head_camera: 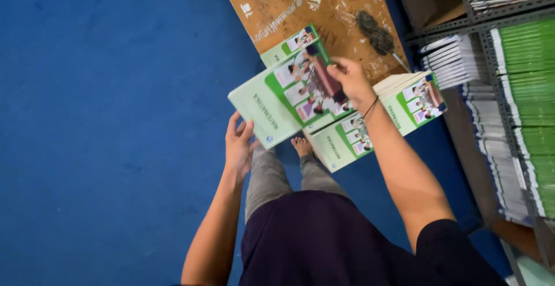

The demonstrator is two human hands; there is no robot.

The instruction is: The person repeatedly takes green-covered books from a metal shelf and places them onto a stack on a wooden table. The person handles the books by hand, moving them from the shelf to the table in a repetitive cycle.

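Dark short-sleeved top, grey trousers, thin wrist cord, bare foot

Both hands grip a green-covered book: left hand at its near edge, right hand at its far corner. Beyond the right fingers, a brush lies on a brown board.

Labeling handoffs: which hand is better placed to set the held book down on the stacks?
Right, probably. The right hand grips the green book's far edge, directly above the book stacks; the left hand only supports the near corner, farther away.
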